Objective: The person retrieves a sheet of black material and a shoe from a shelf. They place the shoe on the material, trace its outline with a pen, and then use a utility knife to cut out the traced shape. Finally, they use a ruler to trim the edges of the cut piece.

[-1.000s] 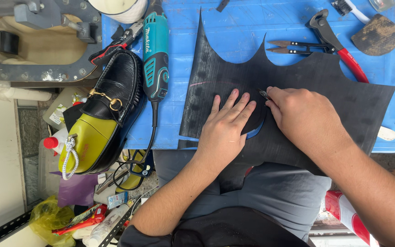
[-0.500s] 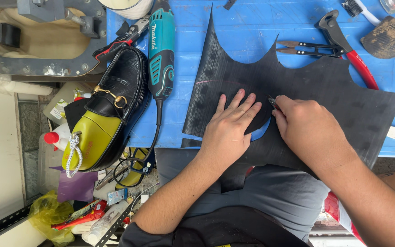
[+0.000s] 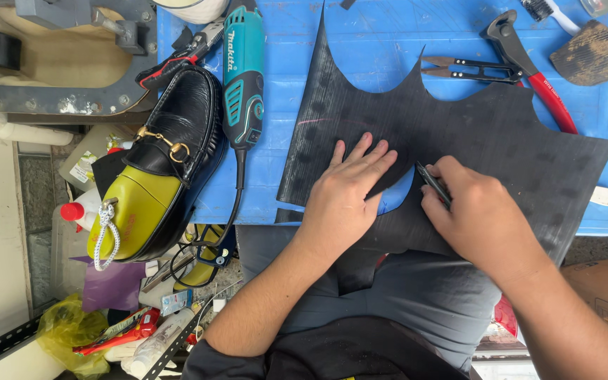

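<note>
One black rubber sheet [image 3: 487, 134] lies on the blue table [image 3: 388, 35], its near edge overhanging the lap. The left hand [image 3: 343, 193] presses flat on it, fingers spread toward 1 o'clock. The right hand [image 3: 480, 218], at 3 o'clock from the left, is closed around one thin dark blade [image 3: 432, 183]. One shoe [image 3: 156, 165] and one teal grinder [image 3: 243, 70] sit at 9 o'clock; one snips [image 3: 459, 67] and one red-handled pincers [image 3: 529, 63] at 1 o'clock.
</note>
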